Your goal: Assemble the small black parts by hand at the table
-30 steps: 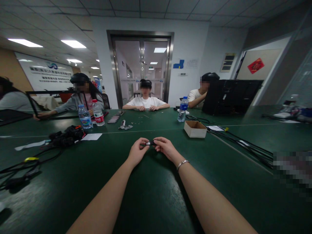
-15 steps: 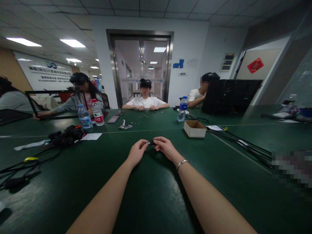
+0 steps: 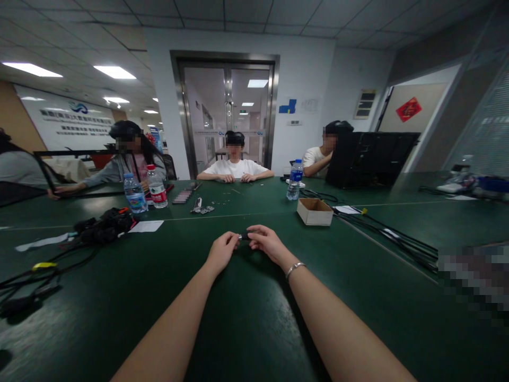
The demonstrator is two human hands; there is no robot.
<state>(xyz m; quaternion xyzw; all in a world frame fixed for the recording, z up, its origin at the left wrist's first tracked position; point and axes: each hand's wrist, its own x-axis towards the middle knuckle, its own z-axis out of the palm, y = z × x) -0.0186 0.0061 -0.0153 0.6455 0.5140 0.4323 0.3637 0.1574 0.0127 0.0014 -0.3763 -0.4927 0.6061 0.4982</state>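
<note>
Both forearms reach out over the green table [image 3: 254, 339], and the hands meet just above its surface. The left hand [image 3: 221, 251] and the right hand [image 3: 268, 244], which wears a thin bracelet [image 3: 295, 268] at the wrist, pinch a small dark part [image 3: 245, 235] between their fingertips; a pale metal tip shows at the end toward the left hand. The part is held between the two hands, clear of the tabletop, too small to tell more. By the look of it, the step in hand is a fine fitting or twisting of this piece, and the next move seems to call for a steady two-handed pinch and small finger turns rather than any reach.

Farther off to the right stands an open cardboard box [image 3: 315, 211]; its inside cannot be seen from this angle. To the left lies a black bundle of gear [image 3: 104, 225] with cables [image 3: 32, 276] trailing from it, beside a white sheet of paper [image 3: 146, 226]. Beyond stand two water bottles [image 3: 135, 194], partly filled, and a third bottle [image 3: 294, 181] on the right. Small metal parts [image 3: 202, 207] lie mid-table. Other people sit at the far edge.
</note>
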